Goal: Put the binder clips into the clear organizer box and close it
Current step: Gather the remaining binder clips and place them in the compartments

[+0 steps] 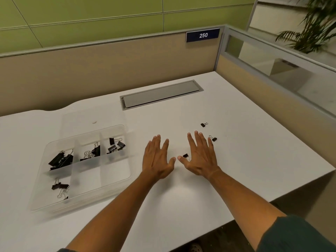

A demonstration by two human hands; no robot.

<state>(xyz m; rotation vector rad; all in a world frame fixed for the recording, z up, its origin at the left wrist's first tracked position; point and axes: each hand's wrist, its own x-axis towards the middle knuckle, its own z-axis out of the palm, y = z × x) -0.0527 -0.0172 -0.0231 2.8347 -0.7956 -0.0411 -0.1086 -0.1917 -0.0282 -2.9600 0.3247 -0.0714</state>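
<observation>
Both forearms extend; left hand (pixel 157 157) and right hand (pixel 199 155) lie flat.

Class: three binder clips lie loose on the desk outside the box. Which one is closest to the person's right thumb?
The clip beside the right hand's thumb, nearly touching it. The other two lie farther off: one by the little finger, one beyond the fingertips.

Partly hidden under the right hand's (pixel 199 157) thumb side: one small black binder clip (pixel 185 155). Blurred at far right: green potted palm (pixel 312 28). Cut off at bottom right: dark green sleeve (pixel 298 235).
</observation>
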